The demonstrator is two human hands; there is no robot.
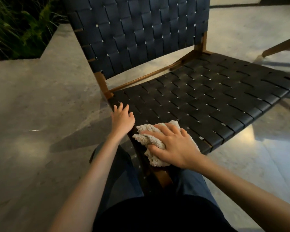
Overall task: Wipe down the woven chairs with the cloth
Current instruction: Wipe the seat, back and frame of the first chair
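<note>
A woven chair (208, 97) with black straps and a brown wooden frame fills the middle of the head view, its backrest rising at the upper left. A fluffy beige cloth (149, 139) lies bunched on the seat's near left corner. My right hand (172, 143) presses down on the cloth, fingers spread over it and the thumb tucked against its near fold. My left hand (122, 118) rests on the seat's left edge just beyond the cloth, fingers relaxed and holding nothing.
A raised stone planter ledge (40, 77) with green plants (18, 22) runs along the left. Polished stone floor (266, 164) lies to the right. A wooden leg of another piece of furniture (281, 46) shows at the upper right. My legs sit close under the seat's corner.
</note>
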